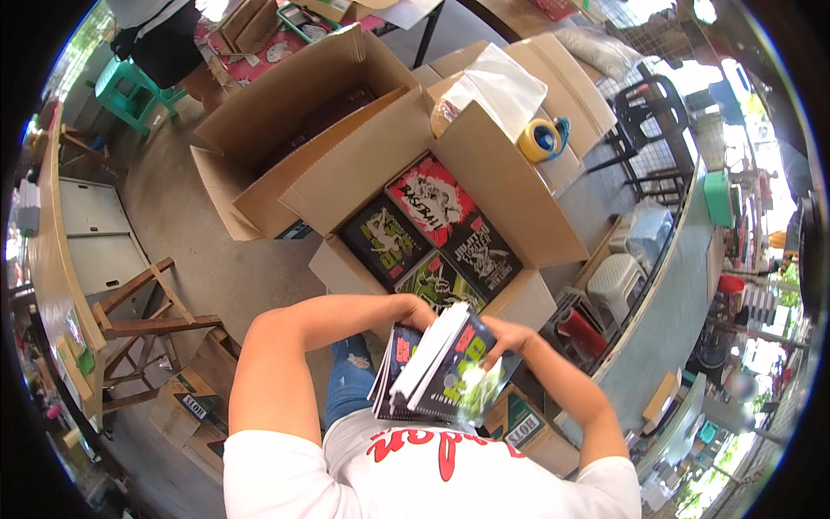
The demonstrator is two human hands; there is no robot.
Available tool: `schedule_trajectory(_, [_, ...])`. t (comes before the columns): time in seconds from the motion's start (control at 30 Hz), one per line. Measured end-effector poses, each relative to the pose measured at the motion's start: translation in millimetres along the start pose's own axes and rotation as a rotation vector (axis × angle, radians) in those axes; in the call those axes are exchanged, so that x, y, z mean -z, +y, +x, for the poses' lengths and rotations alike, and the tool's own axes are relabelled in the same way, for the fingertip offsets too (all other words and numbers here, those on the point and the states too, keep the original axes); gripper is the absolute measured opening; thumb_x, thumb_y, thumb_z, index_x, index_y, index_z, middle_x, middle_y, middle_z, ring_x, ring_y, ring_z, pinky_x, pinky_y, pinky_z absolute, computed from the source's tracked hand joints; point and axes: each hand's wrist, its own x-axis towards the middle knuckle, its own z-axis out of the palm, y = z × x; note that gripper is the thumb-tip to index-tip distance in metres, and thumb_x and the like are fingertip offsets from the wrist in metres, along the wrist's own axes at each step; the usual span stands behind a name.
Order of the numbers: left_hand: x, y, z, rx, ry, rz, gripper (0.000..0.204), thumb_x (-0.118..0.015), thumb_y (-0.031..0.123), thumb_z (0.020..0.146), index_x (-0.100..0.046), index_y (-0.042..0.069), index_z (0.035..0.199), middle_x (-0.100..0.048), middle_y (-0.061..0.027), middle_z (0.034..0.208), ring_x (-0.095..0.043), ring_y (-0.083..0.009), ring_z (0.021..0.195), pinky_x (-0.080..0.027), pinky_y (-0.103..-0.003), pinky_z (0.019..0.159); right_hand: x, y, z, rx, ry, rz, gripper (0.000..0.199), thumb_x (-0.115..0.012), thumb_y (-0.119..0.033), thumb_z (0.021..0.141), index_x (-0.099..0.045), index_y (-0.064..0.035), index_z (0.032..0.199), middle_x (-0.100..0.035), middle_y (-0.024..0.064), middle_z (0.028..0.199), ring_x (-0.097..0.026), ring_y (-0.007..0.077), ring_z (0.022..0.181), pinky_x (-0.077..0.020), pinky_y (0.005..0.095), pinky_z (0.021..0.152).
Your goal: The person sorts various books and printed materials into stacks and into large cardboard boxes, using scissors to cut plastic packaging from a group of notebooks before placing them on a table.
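Observation:
Close to my chest is a stack of spiral notebooks point(443, 400) with dark covers and green lettering, tilted so the white page edges show. My right hand point(508, 339) grips its right side, thumb and fingers across the front cover. On the upper left edge, my left hand point(420, 312) is closed on the stack, its fingertips partly hidden behind the covers. Just beyond stands an open cardboard box point(529, 203). Inside it lie notebooks in side-by-side piles: a red and black notebook point(432, 197), a dark notebook point(386, 240), another dark notebook point(482, 256) and a green one point(435, 284), partly behind my hands.
A second open carton point(251, 143) stands at the far left of the box. Tape rolls point(540, 140) and white plastic sheeting point(493, 82) rest on cardboard behind it. A wooden trestle point(156, 324), a long table point(657, 316), a black chair point(653, 121) and a person's leg point(203, 82) surround the area.

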Motion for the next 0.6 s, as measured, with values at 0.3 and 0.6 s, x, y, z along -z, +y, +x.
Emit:
schedule_trajectory(0.3, [-65.7,-8.1,-70.6,-0.462,-0.059,-1.383,0.092,-0.044,0.074,0.082,-0.044,-0.005,0.130,-0.052,-0.0240,0.131,-0.060,-0.0311,0.113,-0.051,-0.045,0.093,14.0,91.7,-13.2,-0.051,0.228,0.423,0.098,-0.078,-0.003,0.039,-0.047,-0.0015,0.131,-0.062,0.0133,0.120,-0.058,0.0265,0.110,-0.0414,0.0342,0.099])
schedule_trajectory(0.6, [110.2,-97.8,-8.1,-0.378,1.578,-1.569,0.088,-0.080,0.047,0.071,-0.042,-0.001,0.135,-0.048,-0.0149,0.135,-0.047,-0.0323,0.123,-0.042,-0.050,0.096,24.0,152.2,-49.0,0.178,0.518,0.634,0.085,-0.079,-0.021,0.047,-0.053,-0.0013,0.126,-0.063,0.0139,0.117,-0.061,0.0308,0.104,-0.0473,0.0382,0.095])
